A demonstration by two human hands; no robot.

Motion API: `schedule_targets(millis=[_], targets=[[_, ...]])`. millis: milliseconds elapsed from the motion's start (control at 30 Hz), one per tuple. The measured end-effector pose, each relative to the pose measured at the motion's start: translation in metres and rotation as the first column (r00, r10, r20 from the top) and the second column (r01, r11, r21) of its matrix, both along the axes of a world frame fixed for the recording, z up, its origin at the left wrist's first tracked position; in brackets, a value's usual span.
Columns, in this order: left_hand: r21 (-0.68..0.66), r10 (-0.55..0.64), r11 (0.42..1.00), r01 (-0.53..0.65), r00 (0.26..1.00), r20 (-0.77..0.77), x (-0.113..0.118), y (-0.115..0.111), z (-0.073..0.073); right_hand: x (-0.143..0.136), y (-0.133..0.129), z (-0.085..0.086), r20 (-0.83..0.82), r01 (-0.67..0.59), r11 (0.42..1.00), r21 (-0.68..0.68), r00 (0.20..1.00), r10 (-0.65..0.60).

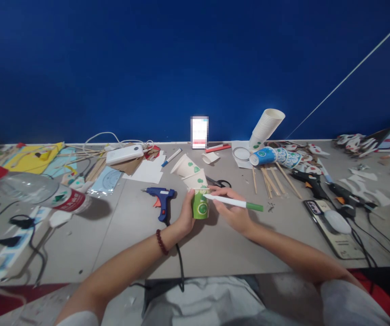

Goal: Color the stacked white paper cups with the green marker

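Observation:
Near the middle of the table, my left hand [186,215] is wrapped round the left side of a green paper cup [201,210]. A white marker with a green end [237,202] is held in my right hand [234,215], its tip at the cup's upper part. White cups with green leaf prints [186,166] stand or lean just behind the green cup. A blue glue gun [163,199] lies to the left of my left hand. Black scissors [224,183] are partly hidden behind my right hand.
A plastic bottle [45,190] and a power strip [21,246] are at the left. Behind stands a lit screen [199,133]. To the right are stacked cups [266,124], wooden sticks [273,181], black glue guns [340,197] with cables, and a phone [340,240].

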State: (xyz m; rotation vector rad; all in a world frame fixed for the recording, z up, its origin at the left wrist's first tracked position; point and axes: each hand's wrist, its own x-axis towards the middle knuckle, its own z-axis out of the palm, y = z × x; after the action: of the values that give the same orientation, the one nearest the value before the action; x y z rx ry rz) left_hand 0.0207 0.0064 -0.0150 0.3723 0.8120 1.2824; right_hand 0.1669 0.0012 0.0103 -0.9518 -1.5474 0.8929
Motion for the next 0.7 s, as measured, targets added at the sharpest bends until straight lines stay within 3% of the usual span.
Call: schedule_targets(millis=[700], targets=[[-0.018, -0.002, 1.0, 0.002, 1.0, 0.009, 0.0005, 0.0, 0.0039, 0.0019, 0.0003, 0.0019, -0.003, -0.052, 0.999, -0.012, 0.999, 0.052]])
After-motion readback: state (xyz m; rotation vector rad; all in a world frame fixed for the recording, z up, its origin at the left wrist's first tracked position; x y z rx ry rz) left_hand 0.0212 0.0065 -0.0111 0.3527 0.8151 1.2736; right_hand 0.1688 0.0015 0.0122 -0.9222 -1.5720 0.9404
